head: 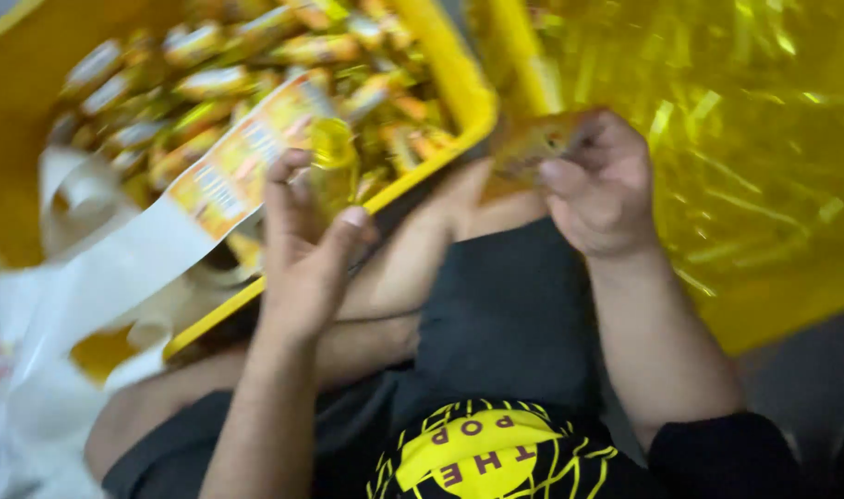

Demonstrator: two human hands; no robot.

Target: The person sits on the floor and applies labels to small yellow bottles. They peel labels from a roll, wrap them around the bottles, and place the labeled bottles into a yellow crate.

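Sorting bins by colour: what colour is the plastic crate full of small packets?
Yellow plastic crate, seen in the head view.

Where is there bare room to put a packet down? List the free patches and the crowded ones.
Free: the dark cloth on the lap, between the left hand and right hand. Crowded: the yellow crate heaped with small packets, and the bin of yellow wrappers to the right.

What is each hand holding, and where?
Left hand pinches a label strip at its end; right hand grips a small packet by its edge.
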